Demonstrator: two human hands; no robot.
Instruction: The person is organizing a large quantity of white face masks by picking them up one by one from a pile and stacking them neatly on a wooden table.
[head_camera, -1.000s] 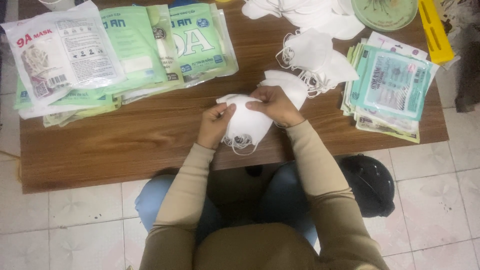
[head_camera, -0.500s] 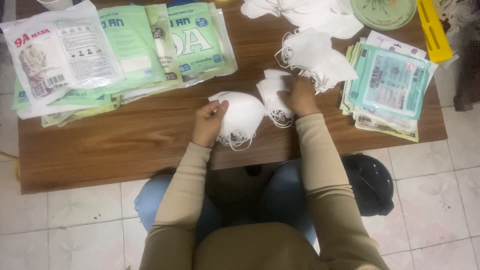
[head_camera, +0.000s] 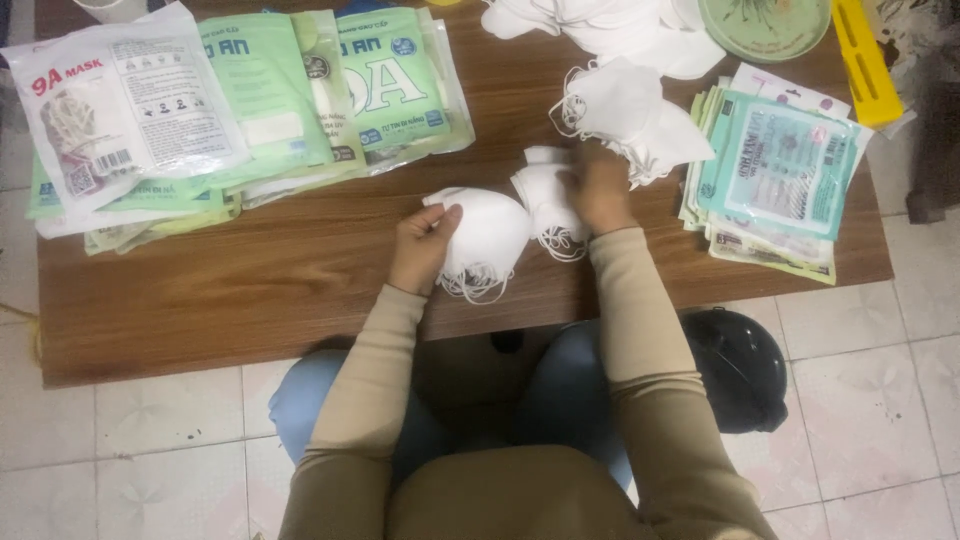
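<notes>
Wooden table (head_camera: 250, 290): left hand (head_camera: 422, 245) grips white mask (head_camera: 490, 235), straps toward person.

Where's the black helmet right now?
In the head view, the black helmet sits on the tiled floor at the person's right, beside the right knee and just below the near edge of the brown wooden table.

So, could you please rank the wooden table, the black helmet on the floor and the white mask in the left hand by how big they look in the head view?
1. Wooden table, by far the largest.
2. Black helmet.
3. White mask in the left hand. It looks slightly smaller than the helmet, though the helmet lies farther from the camera, so the true gap is likely wider.
</notes>
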